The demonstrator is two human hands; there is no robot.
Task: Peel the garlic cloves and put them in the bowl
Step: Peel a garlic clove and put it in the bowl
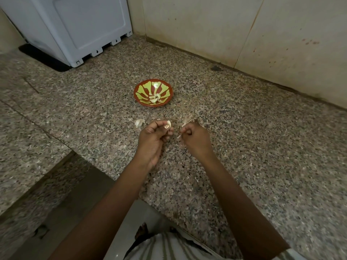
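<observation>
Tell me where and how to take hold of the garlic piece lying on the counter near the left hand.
Come from straight above and pinch the garlic piece across its rounded middle, probably. It lies alone on the counter, with nothing beside it to block the fingers. The left hand is nearest but holds a clove; the right hand pinches garlic skin.

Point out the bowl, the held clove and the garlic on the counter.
bowl [163,87]: head view, right inner wall.
held clove [167,124]: head view, its exposed top.
garlic on the counter [139,123]: head view, its middle.
</observation>
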